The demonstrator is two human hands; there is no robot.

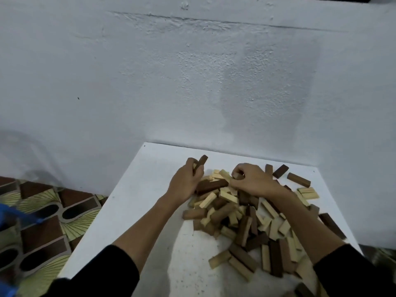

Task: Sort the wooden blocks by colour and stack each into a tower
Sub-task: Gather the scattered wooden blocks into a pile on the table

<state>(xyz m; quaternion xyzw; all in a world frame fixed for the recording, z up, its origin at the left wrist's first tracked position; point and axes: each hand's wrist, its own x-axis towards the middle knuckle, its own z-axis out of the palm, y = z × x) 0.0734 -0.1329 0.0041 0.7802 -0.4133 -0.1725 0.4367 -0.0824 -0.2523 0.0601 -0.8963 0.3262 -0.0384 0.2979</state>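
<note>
At frame centre our left hand (186,179) grips a dark block (201,162) lifted clear for sorting, while our right hand (249,179) pinches a block in the mixed pile (246,221) on the worktop (137,189).

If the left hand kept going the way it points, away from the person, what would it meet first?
Likely nothing on the table: past the left hand and its dark block lies bare tabletop, then the wall. Depth is uncertain.

White table (137,202) — a jumbled heap of wooden blocks (242,219) on it.
</note>
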